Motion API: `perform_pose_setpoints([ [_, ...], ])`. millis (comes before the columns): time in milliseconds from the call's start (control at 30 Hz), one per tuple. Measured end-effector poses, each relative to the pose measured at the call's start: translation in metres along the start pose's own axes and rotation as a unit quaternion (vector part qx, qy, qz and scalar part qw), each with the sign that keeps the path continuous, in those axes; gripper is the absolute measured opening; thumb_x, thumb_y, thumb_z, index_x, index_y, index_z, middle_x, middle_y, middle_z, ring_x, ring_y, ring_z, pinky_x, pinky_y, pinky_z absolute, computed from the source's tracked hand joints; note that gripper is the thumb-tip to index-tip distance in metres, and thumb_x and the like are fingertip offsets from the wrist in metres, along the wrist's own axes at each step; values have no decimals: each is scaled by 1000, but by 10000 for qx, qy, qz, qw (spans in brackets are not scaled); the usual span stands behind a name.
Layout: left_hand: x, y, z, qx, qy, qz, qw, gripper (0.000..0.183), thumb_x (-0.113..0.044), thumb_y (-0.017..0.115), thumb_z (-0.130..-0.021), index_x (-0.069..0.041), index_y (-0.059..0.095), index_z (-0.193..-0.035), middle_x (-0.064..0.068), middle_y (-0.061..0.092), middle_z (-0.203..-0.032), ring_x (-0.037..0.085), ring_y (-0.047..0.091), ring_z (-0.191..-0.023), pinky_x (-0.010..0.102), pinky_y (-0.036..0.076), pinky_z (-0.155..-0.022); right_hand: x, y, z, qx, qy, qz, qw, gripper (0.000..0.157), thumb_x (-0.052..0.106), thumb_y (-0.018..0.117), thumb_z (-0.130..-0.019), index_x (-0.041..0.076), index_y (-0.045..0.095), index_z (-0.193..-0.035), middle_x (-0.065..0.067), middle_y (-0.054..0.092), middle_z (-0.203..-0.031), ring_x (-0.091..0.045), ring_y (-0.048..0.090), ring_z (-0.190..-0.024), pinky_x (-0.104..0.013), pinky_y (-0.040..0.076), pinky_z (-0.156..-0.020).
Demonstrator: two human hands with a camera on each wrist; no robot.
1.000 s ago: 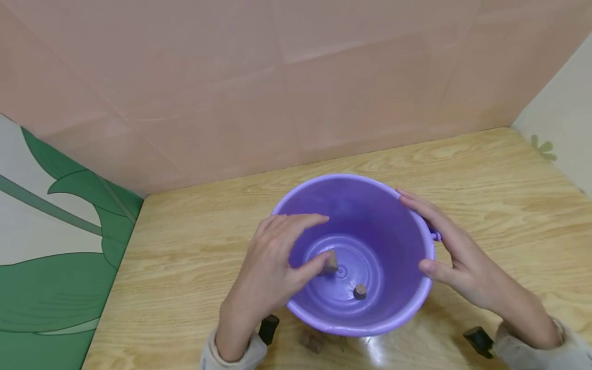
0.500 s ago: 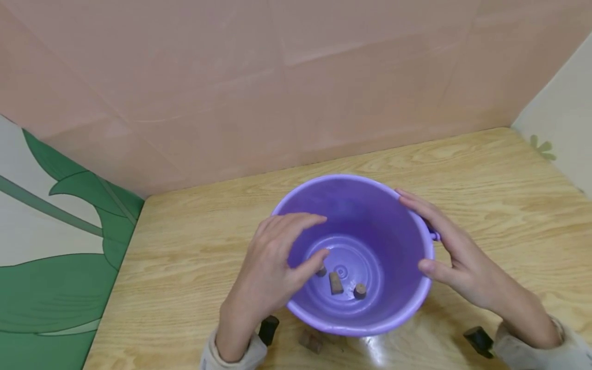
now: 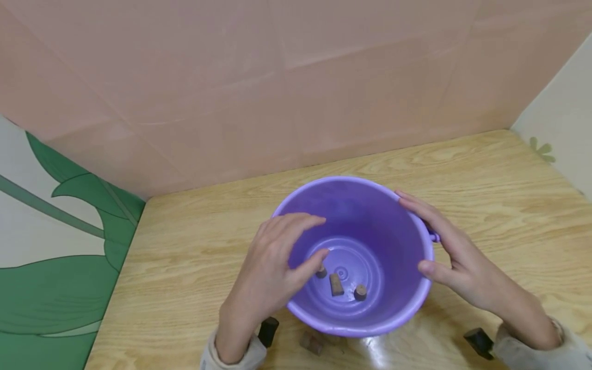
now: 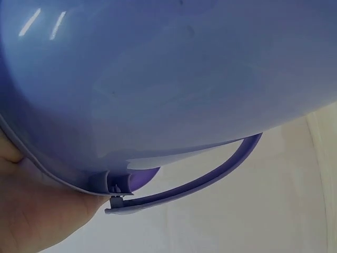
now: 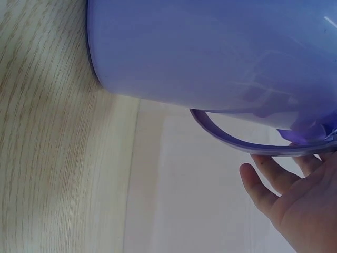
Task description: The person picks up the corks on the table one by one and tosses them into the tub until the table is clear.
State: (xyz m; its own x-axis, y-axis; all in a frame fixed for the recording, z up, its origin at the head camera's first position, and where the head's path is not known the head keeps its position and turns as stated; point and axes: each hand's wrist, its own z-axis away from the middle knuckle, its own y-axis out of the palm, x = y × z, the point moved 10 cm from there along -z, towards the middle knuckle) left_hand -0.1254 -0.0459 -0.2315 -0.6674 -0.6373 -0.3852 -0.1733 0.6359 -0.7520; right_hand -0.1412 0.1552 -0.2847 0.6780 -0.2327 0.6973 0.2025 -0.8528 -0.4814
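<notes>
The purple bucket stands mouth up, its axis upright, between my spread left hand, arched over its rim, and my loosely spread right hand opposite, neither nearer, three brown pieces below inside.

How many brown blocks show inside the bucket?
3: left block, partly behind the left hand; middle block; right block, all on the bucket floor. The hand may hide more.

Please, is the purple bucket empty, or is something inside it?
Not empty: three small brown pieces lie in the bucket, one partly behind the left hand.
</notes>
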Motion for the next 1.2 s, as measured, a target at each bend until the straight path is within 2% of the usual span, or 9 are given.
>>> perform_pose_setpoints([
  [300,-6,-15,4,-525,237,95,9983,34,-21,68,-79,-11,62,-111,1,64,-110,15,56,-107,32,42,-98,-2,-3,1,-32,187,178,9997,75,23,66,-81,-2,29,-140,-16,29,-148,-16,32,-134,-14,35,-89],
  [567,-1,-24,14,-535,85,56,9985,33,-18,69,-78,-10,62,-110,2,64,-110,16,56,-106,29,43,-98,-3,-3,1,-78,216,330,9992,74,23,66,-80,0,30,-140,-15,31,-147,-13,40,-127,-15,38,-85],
  [833,7,-32,27,-512,-110,-100,9986,35,-15,69,-77,-10,61,-112,3,62,-111,17,55,-106,25,47,-93,0,-3,0,-29,71,122,9999,73,22,65,-81,-3,29,-140,-17,30,-147,-16,32,-134,-14,35,-92],
  [1200,15,-43,40,-580,-442,-223,9971,39,-17,68,-79,-11,59,-116,2,61,-114,17,55,-109,26,45,-97,-1,-2,1,-49,66,109,9999,73,22,65,-81,-3,29,-140,-17,31,-147,-15,34,-132,-15,35,-90],
])
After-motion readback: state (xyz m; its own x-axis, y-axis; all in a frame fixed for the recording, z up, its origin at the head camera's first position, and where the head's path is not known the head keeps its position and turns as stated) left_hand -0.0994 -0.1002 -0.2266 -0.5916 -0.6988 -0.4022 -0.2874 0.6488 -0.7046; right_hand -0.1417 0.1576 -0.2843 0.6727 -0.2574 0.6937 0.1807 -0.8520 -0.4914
